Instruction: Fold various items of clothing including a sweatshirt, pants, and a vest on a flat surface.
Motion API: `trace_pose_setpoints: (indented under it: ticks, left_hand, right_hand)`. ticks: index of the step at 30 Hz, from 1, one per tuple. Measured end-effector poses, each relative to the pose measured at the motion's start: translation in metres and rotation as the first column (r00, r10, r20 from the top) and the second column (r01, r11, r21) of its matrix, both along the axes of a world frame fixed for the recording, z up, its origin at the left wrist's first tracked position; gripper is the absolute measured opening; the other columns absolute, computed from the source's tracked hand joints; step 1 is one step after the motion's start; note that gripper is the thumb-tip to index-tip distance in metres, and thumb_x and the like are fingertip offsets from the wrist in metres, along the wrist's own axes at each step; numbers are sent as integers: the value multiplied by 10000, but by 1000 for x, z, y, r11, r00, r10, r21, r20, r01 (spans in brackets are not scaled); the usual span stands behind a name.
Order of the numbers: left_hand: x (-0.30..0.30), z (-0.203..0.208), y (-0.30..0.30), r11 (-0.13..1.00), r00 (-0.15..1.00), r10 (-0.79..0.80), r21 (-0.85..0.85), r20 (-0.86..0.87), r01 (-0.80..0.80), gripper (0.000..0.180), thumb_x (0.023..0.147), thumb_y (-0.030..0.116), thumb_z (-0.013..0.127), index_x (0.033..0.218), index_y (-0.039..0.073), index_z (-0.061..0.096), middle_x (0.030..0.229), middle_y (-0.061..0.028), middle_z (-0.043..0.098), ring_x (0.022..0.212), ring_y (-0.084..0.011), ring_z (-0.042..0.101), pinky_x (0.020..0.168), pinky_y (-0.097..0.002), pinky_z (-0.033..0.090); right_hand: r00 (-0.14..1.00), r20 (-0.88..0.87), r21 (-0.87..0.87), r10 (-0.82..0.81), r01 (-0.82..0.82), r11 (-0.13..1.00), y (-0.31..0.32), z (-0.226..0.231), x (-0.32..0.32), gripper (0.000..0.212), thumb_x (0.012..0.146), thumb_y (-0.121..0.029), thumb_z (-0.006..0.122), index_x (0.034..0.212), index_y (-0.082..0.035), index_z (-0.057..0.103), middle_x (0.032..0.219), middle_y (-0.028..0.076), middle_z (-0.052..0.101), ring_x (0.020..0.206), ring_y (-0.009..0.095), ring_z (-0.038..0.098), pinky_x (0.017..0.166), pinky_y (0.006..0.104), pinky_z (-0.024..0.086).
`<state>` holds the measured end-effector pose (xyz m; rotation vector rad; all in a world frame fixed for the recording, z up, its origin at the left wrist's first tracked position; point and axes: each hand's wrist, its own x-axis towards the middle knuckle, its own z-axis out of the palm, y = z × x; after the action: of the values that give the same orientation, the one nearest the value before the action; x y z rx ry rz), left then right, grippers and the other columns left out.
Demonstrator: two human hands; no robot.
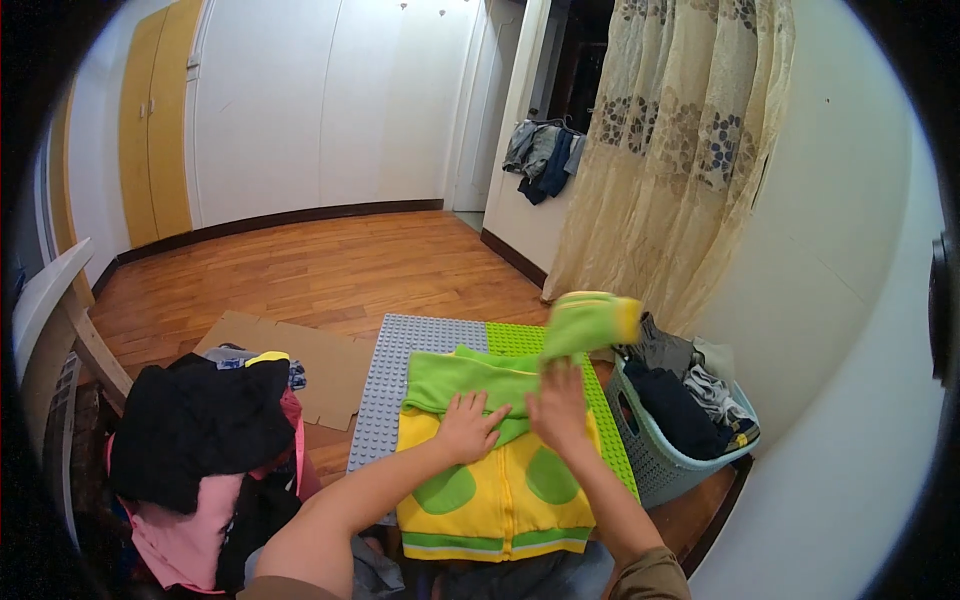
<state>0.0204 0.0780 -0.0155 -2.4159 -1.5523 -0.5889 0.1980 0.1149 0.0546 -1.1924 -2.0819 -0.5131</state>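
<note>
A yellow and green zip-up jacket [505,510] lies on a studded grey and green building-plate tabletop [385,385]. Its hem points toward me, and two round green patches sit either side of the zip. One green sleeve is laid across the jacket's upper part. My left hand [470,428] rests on that green cloth with its fingers spread. At the right, the other green sleeve [580,328] is lifted off the table, its yellow cuff end blurred. My right hand [560,408] grips this sleeve at its lower part; the fingertips are partly hidden by motion blur and cloth.
To the right, a light blue laundry basket [665,470] holds dark and grey clothes. At the left is a heap of black and pink clothes [205,430], beside a wooden chair [95,340]. Flattened cardboard [320,375] lies on the wood floor. A patterned curtain [680,150] hangs beyond.
</note>
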Motion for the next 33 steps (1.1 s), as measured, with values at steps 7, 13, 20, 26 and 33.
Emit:
trace_pose_setpoints:
  ticks: [7,13,20,26,33]
  left_hand:
    - [7,6,0,1000,1000,3,-13,31,-2,480,776,315,542,1230,168,489,1121,-204,465,1046,-353,431,860,-468,332]
    - [2,10,-6,1000,999,-18,-2,41,18,514,753,310,578,1223,122,490,1064,-173,475,991,-314,441,823,-445,345]
    - [11,17,-10,946,1000,-2,325,-19,8,663,749,308,587,1295,5,365,1218,-211,424,1163,-353,377,983,-516,260]
    - [5,6,-4,990,991,131,-46,-2,-131,664,789,345,533,1340,46,312,1355,-203,336,1252,-363,313,1023,-550,198]
    - [3,16,-1,981,995,99,-169,4,-97,647,821,373,501,1352,67,297,1348,-209,343,1249,-371,316,1020,-547,203]
  right_hand:
    - [997,7,-269,75,-70,961,9,-81,-10,382,856,-332,482,1045,-17,587,1348,215,342,1270,337,285,1044,513,169]
    - [996,-8,-239,-91,87,967,-7,-67,-8,412,845,-349,501,961,34,600,1356,209,334,1282,348,258,1053,525,121]
    - [942,-53,-183,-332,317,930,-6,-69,9,357,796,-289,564,891,52,611,1346,210,344,1256,364,285,1041,521,167]
    - [945,-246,36,216,-214,976,-17,-53,5,360,763,-174,575,1070,10,531,1312,216,375,1231,366,326,1031,478,221]
    - [999,-5,-430,54,-51,901,6,-74,8,609,857,-387,465,1319,-9,347,1406,162,290,1320,287,231,1087,441,137]
